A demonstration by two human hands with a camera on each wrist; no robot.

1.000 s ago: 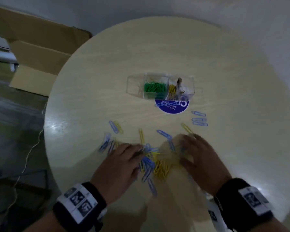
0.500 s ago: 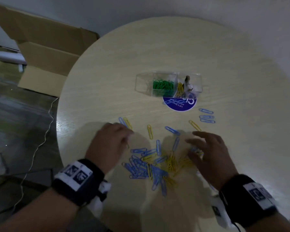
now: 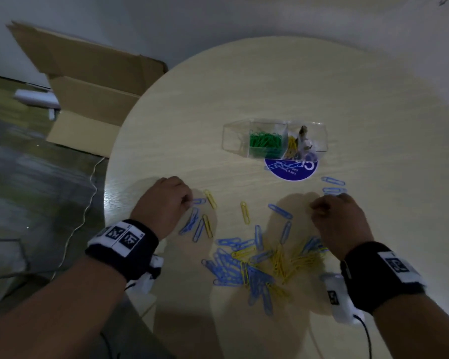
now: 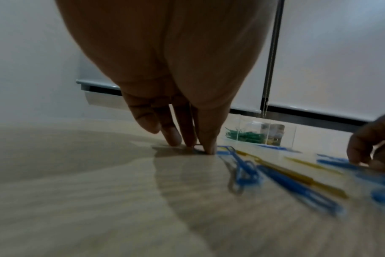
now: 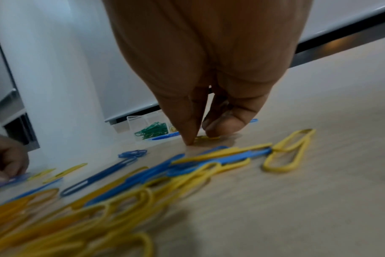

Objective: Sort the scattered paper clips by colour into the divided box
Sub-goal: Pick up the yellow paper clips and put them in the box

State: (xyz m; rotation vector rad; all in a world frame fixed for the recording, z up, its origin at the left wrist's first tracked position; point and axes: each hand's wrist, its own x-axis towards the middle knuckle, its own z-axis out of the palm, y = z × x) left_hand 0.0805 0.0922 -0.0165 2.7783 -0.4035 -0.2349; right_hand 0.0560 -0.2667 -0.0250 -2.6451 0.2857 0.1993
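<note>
A clear divided box (image 3: 231, 136) stands mid-table, with green clips (image 3: 265, 143) in the middle cell and yellow clips (image 3: 292, 146) in the cell to its right. A mixed heap of blue and yellow paper clips (image 3: 257, 263) lies near me. My left hand (image 3: 189, 202) is left of the heap. Its thumb and fingertips (image 4: 209, 146) pinch the end of a blue clip (image 3: 200, 201) lying flat on the table. My right hand (image 3: 322, 206) is right of the heap, with finger and thumb pinching a flat yellow clip (image 5: 207, 138).
A round blue lid (image 3: 290, 169) lies just in front of the box. Loose blue clips (image 3: 333, 181) sit beyond my right hand. The round table's edge (image 3: 109, 193) runs close to my left hand. An open cardboard box (image 3: 88, 81) and a cable (image 3: 86, 203) are on the floor at left.
Both hands left the heap. The left went out to the loose clips at left. The right went right and further away, onto a lone yellow clip. The heap is more spread out.
</note>
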